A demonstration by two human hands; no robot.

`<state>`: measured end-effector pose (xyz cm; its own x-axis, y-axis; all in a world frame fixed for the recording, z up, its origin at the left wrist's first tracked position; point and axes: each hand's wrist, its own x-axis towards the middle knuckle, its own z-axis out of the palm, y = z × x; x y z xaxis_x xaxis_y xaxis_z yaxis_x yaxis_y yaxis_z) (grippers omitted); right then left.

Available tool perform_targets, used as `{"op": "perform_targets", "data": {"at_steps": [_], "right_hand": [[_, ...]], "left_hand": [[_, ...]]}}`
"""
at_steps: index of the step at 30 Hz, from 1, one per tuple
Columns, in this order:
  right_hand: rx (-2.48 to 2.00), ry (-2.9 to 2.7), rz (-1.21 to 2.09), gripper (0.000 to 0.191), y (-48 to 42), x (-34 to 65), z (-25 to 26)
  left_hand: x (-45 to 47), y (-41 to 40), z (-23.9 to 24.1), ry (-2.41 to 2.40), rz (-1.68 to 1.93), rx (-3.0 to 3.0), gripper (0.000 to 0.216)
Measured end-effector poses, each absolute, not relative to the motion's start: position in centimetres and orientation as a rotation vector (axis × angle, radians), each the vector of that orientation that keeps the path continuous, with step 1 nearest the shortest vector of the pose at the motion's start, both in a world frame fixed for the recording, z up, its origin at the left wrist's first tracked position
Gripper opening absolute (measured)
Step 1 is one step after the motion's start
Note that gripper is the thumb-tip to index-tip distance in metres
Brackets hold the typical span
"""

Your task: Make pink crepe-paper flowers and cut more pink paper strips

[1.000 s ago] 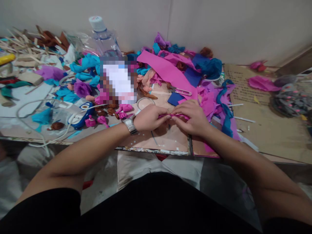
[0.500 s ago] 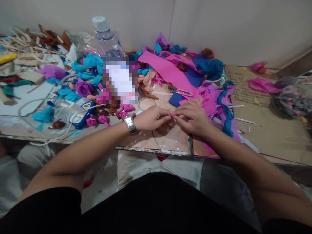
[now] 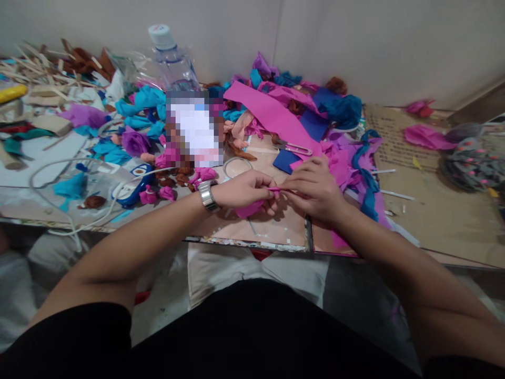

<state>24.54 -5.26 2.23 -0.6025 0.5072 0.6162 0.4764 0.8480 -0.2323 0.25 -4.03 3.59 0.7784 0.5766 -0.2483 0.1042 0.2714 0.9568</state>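
Note:
Between my hands is a piece of pink crepe paper [image 3: 249, 209], partly hidden under my left fingers. My left hand [image 3: 248, 190] is closed around it, with the paper hanging below the palm and a narrow twisted end sticking out by the thumb. My right hand [image 3: 315, 190] pinches that end with thumb and forefinger. Just beyond the hands lie thread snips [image 3: 292, 147] on a long pink paper strip [image 3: 272, 113]. A ring-shaped coil [image 3: 236, 167] rests on the table behind my left hand.
Crumpled blue and pink paper pieces [image 3: 138, 102] cover the back of the table. A clear bottle [image 3: 173, 63] stands behind a blurred phone-like screen [image 3: 197, 129]. A white cable [image 3: 71, 229] loops over the front edge. Cardboard [image 3: 445, 210] lies at right, with a dark netted bundle [image 3: 469, 163].
The pink paper now shows below my left hand, where it was hidden before. My left hand has turned slightly, and the narrow paper end between the fingers has shortened.

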Motion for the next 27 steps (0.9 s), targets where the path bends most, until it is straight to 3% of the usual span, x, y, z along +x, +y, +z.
{"op": "perform_targets", "data": {"at_steps": [5, 27], "right_hand": [[-0.686, -2.307, 0.009, 0.007, -5.27, 24.51, 2.33], [-0.876, -2.228, 0.148, 0.009, -5.26, 24.01, 1.59]], "left_hand": [[0.3, -3.88, 3.19, 0.628, 0.388, 1.194, 0.033], [0.16, -4.08, 2.72, 0.915, 0.765, 2.374, 0.028]]}}
